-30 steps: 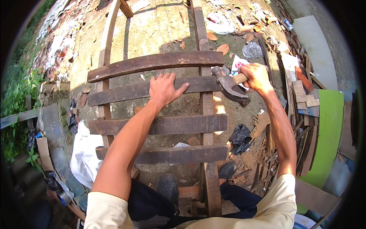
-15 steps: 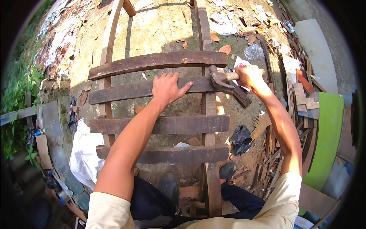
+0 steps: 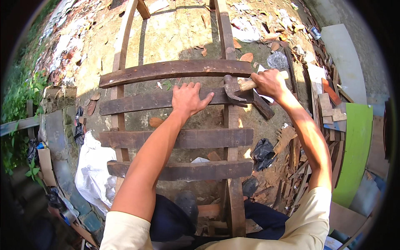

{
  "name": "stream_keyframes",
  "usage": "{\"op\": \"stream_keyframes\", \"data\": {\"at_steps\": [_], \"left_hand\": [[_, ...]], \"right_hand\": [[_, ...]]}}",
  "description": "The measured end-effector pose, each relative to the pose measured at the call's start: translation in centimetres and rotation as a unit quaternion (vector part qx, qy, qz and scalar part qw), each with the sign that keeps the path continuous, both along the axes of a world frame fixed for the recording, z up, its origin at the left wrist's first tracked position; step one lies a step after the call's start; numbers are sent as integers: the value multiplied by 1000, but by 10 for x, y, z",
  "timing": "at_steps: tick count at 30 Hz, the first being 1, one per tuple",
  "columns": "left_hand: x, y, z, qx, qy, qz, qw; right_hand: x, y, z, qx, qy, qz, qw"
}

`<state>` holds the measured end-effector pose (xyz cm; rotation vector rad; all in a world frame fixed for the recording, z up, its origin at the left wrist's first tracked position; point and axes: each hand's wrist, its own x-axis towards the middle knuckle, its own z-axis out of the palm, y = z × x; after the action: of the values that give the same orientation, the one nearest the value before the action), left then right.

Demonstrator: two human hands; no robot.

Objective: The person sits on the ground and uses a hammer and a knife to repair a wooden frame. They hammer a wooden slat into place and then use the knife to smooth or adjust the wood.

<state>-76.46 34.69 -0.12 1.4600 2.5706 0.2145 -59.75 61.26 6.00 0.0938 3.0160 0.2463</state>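
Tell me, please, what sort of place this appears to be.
Probably an outdoor yard: green plants grow at the left, dry leaves lie on the ground, and wood scraps are piled at the right.

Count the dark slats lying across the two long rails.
4: the farthest slat; the second slat, under the left hand; the third slat and nearest slat, both partly behind the left forearm.

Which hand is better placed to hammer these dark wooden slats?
Likely the right hand: it grips a wooden-handled metal claw hammer, head over one slat near its right end. The left hand merely rests on that slat.
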Motion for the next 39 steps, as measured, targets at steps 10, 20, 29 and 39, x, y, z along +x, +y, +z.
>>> {"op": "stream_keyframes", "data": {"at_steps": [10,20,29,39], "left_hand": [[-3,-3,1,2,-14,9,1000],[0,-1,-1,-9,-11,0,1000],[-1,-2,-5,9,-24,5,1000],[-2,-2,-6,54,8,3,999]], "right_hand": [[-18,-11,-1,-18,-5,-29,999],[-28,-12,12,6,-58,-74,996],[-45,-4,5,18,-44,-3,999],[-45,0,4,11,-90,-36,995]]}}
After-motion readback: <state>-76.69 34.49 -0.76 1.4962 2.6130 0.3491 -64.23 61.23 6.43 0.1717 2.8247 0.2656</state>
